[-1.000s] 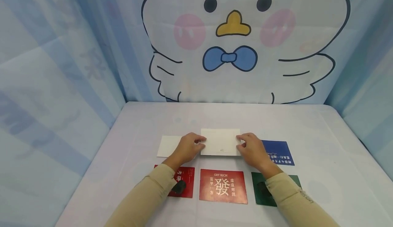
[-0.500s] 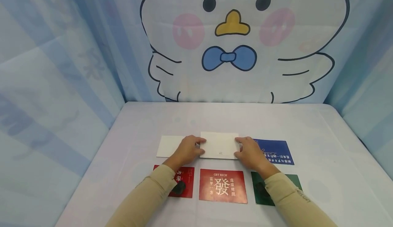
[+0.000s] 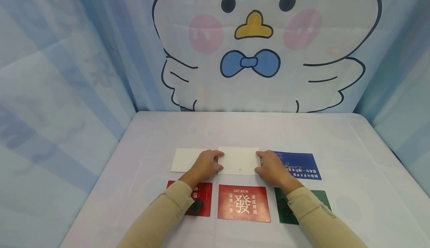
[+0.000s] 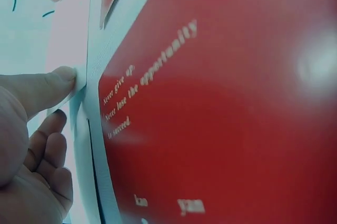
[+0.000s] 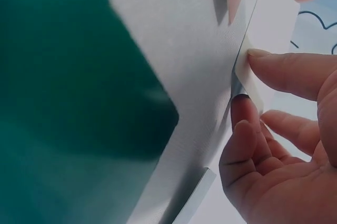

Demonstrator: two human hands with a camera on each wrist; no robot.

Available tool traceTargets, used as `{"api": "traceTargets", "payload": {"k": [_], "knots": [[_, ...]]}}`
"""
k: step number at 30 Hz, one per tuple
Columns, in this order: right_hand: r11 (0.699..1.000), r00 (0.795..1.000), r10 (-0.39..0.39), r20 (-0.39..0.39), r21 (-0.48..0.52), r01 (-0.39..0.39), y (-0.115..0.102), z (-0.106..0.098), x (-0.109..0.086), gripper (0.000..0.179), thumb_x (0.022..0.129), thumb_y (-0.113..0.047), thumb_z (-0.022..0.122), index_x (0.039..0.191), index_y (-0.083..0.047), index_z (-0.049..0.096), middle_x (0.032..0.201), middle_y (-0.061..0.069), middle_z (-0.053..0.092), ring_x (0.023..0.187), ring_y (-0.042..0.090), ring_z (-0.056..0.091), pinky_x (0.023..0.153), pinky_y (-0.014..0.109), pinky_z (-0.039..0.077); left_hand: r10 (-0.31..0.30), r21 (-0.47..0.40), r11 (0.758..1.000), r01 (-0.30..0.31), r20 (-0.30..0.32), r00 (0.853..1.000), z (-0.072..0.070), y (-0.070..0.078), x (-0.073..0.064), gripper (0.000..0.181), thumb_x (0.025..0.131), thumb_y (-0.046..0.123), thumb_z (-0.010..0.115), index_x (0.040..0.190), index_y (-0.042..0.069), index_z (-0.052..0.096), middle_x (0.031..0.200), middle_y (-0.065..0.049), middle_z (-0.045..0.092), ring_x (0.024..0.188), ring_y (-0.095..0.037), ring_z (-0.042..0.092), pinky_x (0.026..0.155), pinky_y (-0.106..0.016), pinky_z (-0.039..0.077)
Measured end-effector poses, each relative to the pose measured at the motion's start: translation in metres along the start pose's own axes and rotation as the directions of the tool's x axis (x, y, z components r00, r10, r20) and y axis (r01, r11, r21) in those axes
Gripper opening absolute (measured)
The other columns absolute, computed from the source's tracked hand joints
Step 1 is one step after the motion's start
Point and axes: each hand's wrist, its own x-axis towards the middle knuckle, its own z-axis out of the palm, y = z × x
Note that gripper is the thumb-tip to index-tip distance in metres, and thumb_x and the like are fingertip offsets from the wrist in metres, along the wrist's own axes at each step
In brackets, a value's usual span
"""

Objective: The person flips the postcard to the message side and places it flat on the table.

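Observation:
A blank white card (image 3: 239,160) with a tiny mark near its lower edge lies in the middle of the back row. My left hand (image 3: 205,166) holds its left edge, the thumb (image 4: 64,74) on the near corner in the left wrist view. At the opposite edge, my right hand (image 3: 273,169) pinches the card between thumb and fingers. The right wrist view shows that thumb (image 5: 271,65) on the card's corner, with a fingertip tucked behind it. Below the card sits a red card (image 3: 243,203) printed "GET RICH".
Left of the held card is another white card (image 3: 186,159), partly behind my left hand; a blue card (image 3: 304,166) lies on the right. In front, a second red card (image 3: 205,194) and a green card (image 3: 321,197) are partly covered by my forearms. A printed curtain hangs behind the table.
Both hands have brought the white card down and slightly toward me, from raised over the table to level with the back row. The other cards have stayed in place.

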Motion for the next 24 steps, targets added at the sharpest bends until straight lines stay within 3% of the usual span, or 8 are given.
{"api": "traceTargets", "payload": {"k": [6,13,18,24], "knots": [[1.000,1.000,-0.002,0.006,-0.005,0.002,0.0006,0.0002,0.0003,0.060,0.084,-0.002,0.067,0.139,0.014,0.047,0.132,0.029,0.052,0.106,0.038,0.056,0.094,0.052,0.049,-0.028,0.002,1.000,0.028,0.003,1.000,0.0019,-0.0024,0.0005,0.046,0.087,0.011,0.077,0.131,0.004,0.064,0.103,-0.007,0.063,0.101,-0.026,0.059,0.094,-0.042,0.049],[0.999,1.000,0.008,0.015,-0.041,-0.007,-0.0003,-0.0003,0.0003,0.060,0.087,-0.005,0.068,0.141,0.012,0.047,0.139,0.029,0.049,0.127,0.046,0.049,0.104,0.058,0.039,-0.066,0.069,0.995,0.067,-0.010,0.998,0.0028,-0.0034,0.0024,0.049,0.086,0.017,0.079,0.132,0.008,0.065,0.113,-0.009,0.062,0.110,-0.028,0.055,0.097,-0.043,0.047],[0.997,1.000,0.009,0.010,-0.072,-0.009,-0.0016,-0.0003,-0.0002,0.060,0.088,-0.007,0.069,0.141,0.011,0.047,0.140,0.029,0.049,0.129,0.047,0.047,0.105,0.058,0.038,-0.086,0.062,0.994,0.086,-0.012,0.996,0.0018,-0.0029,0.0016,0.050,0.086,0.018,0.079,0.133,0.008,0.064,0.125,-0.011,0.061,0.116,-0.030,0.053,0.101,-0.044,0.045],[0.998,1.000,-0.017,0.016,-0.065,0.018,-0.0022,-0.0005,-0.0003,0.060,0.088,-0.005,0.068,0.142,0.008,0.046,0.140,0.027,0.050,0.129,0.046,0.048,0.105,0.058,0.038,-0.060,0.095,0.994,0.061,-0.006,0.998,0.0022,-0.0040,0.0027,0.049,0.087,0.018,0.078,0.134,0.009,0.064,0.133,-0.011,0.060,0.120,-0.032,0.051,0.102,-0.046,0.042]]}}
